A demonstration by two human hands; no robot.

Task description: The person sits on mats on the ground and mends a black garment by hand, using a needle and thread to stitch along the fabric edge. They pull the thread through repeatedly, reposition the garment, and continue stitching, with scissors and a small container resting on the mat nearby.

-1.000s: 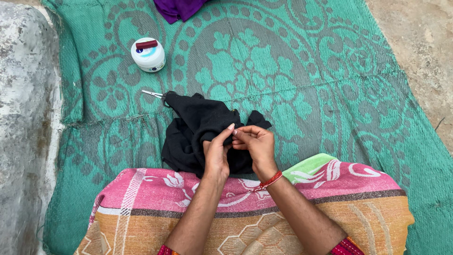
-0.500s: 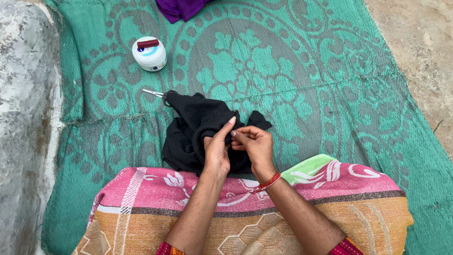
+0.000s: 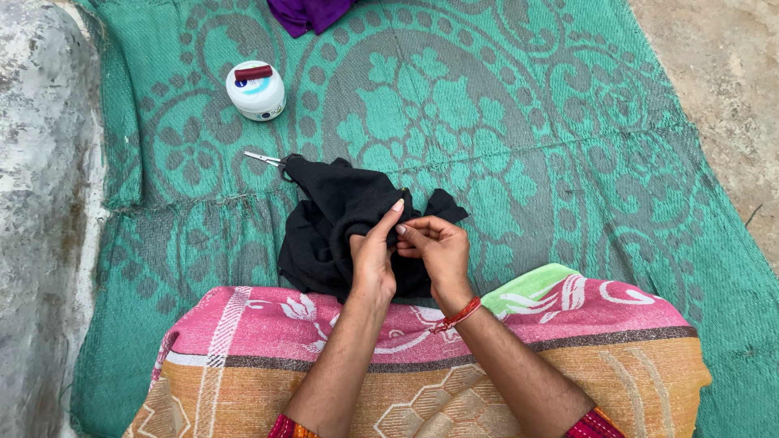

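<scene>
Head view: green patterned mat (image 3: 519,122) on dusty ground — both hands' (image 3: 410,255) grip pinches black cloth (image 3: 341,219).

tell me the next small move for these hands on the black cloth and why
Probably draw the right hand slightly away from the left hand: its fingertips pinch something too small to make out at the edge of the black cloth, which the left hand holds bunched.

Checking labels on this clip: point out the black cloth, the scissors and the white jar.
black cloth (image 3: 324,223), head view, on its upper folds.
scissors (image 3: 264,158), head view, on the blades.
white jar (image 3: 256,92), head view, on its lid.
</scene>
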